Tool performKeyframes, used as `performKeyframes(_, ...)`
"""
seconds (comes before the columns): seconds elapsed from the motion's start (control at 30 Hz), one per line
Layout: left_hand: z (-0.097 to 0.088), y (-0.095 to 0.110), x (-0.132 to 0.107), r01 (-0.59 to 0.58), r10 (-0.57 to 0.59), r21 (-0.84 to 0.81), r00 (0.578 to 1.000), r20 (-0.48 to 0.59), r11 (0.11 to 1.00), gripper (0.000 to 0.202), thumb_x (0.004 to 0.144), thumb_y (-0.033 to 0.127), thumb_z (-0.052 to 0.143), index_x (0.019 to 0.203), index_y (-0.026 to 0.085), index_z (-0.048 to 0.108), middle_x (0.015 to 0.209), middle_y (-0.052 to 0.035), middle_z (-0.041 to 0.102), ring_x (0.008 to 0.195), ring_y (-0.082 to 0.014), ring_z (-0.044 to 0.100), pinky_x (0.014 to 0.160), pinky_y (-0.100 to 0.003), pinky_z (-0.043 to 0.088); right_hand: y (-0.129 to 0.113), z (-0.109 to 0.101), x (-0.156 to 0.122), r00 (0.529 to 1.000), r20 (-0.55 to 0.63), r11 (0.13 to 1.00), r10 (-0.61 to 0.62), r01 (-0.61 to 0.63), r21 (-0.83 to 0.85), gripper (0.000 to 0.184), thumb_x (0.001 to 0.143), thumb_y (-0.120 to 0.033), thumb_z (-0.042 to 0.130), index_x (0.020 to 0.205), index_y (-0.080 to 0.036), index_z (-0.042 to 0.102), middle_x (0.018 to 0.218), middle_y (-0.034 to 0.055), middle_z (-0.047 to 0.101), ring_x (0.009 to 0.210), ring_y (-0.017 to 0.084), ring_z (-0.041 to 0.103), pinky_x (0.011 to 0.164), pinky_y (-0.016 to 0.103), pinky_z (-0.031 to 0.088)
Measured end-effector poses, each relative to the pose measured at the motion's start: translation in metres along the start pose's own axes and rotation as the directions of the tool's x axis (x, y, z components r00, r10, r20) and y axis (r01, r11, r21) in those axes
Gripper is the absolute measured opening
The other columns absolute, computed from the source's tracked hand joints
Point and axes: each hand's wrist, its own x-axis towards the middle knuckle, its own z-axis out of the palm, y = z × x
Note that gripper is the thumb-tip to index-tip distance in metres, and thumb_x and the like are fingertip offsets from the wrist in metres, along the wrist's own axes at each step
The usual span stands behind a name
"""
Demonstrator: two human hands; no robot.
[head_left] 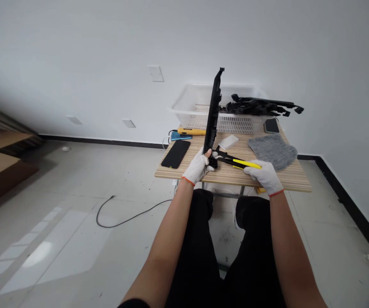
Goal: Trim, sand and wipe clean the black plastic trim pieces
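Observation:
My left hand [198,167], in a white glove with an orange cuff, is closed around the lower end of a long black plastic strip [214,109]. The strip stands nearly upright and has clips along one side. My gloved right hand [266,174] is closed on the yellow-and-black handles of a pair of pliers [243,163]. Their dark jaws point left and reach the strip's lower end beside my left fingers. Whether the jaws grip the plastic is too small to tell.
A white plastic basket [184,114] stands at the table's back, with several black strips [261,106] across its right side. On the striped table [171,172] lie a black phone [175,154], a yellow tool [191,131], a grey cloth [272,150] and a dark-faced device [271,125]. A cable [133,216] trails on the floor.

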Motion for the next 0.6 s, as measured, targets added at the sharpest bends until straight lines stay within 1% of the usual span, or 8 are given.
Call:
performKeyframes(0.07,0.0010,-0.0013,-0.0003,-0.022,0.022,0.009,1.000,0.004,1.000,0.050,0.073,0.019,0.083,0.117,0.021,0.059,0.096,-0.0051,0.071,0.074,-0.0162,0.073,0.037,-0.014,0.042,0.0004,0.0002,0.0006,1.000,0.003,1.000,-0.001,0.001,-0.009,0.051,0.062,-0.045,0.084,0.100,-0.013,0.077,0.051,-0.0060,0.051,0.048,0.009,0.039,0.045,0.024,0.028)
performKeyframes(0.2,0.0011,-0.0019,-0.0034,-0.047,0.045,0.066,0.999,0.024,0.997,0.073,0.065,0.007,0.080,0.132,0.025,0.057,0.108,-0.0062,0.072,0.091,-0.0215,0.077,0.046,-0.014,0.048,0.0021,-0.0018,0.0031,0.993,-0.107,0.999,-0.046,0.049,0.025,0.047,0.065,-0.051,0.081,0.092,-0.013,0.075,0.051,-0.0049,0.051,0.047,0.009,0.039,0.045,0.025,0.029)
performKeyframes(0.3,-0.0006,-0.0019,-0.0056,-0.055,0.048,0.101,0.996,0.072,0.993,0.077,0.063,0.005,0.082,0.134,0.026,0.057,0.112,-0.0055,0.071,0.095,-0.0223,0.077,0.054,-0.016,0.054,0.0044,-0.0041,0.0041,0.991,-0.121,0.995,-0.053,0.063,0.080,0.046,0.065,-0.052,0.081,0.089,-0.013,0.074,0.053,-0.0041,0.053,0.047,0.009,0.039,0.045,0.025,0.030)
performKeyframes(0.37,-0.0018,-0.0023,-0.0055,-0.060,0.052,0.098,0.995,0.082,0.993,0.077,0.064,0.006,0.083,0.133,0.026,0.057,0.109,-0.0044,0.071,0.090,-0.0196,0.076,0.054,-0.017,0.055,0.0053,-0.0047,0.0037,0.994,-0.098,0.994,-0.045,0.054,0.091,0.046,0.063,-0.049,0.082,0.090,-0.013,0.074,0.054,-0.0039,0.054,0.047,0.009,0.039,0.045,0.025,0.030)
performKeyframes(0.43,-0.0024,-0.0029,-0.0037,-0.051,0.047,0.062,0.997,0.067,0.997,0.072,0.066,0.009,0.084,0.131,0.024,0.058,0.104,-0.0037,0.072,0.081,-0.0158,0.075,0.050,-0.016,0.053,0.0053,-0.0041,0.0029,0.998,-0.053,0.997,-0.030,0.034,0.068,0.045,0.061,-0.046,0.083,0.092,-0.013,0.075,0.053,-0.0045,0.053,0.047,0.009,0.039,0.045,0.025,0.029)
performKeyframes(0.5,-0.0021,-0.0032,-0.0008,-0.025,0.025,0.002,0.998,0.052,1.000,0.060,0.073,0.016,0.084,0.128,0.022,0.059,0.099,-0.0040,0.073,0.074,-0.0138,0.072,0.045,-0.014,0.050,0.0046,-0.0026,0.0023,1.000,-0.017,0.999,-0.001,0.002,0.033,0.047,0.059,-0.044,0.084,0.093,-0.013,0.075,0.050,-0.0055,0.051,0.047,0.009,0.038,0.045,0.025,0.028)
performKeyframes(0.6,-0.0004,-0.0030,0.0030,0.018,-0.016,-0.090,1.000,0.026,0.996,0.041,0.087,0.030,0.078,0.121,0.018,0.059,0.090,-0.0053,0.074,0.071,-0.0150,0.072,0.043,-0.014,0.049,0.0029,-0.0004,0.0015,0.999,-0.037,1.000,0.002,-0.002,0.019,0.051,0.060,-0.046,0.083,0.097,-0.012,0.076,0.050,-0.0060,0.050,0.048,0.009,0.038,0.046,0.025,0.028)
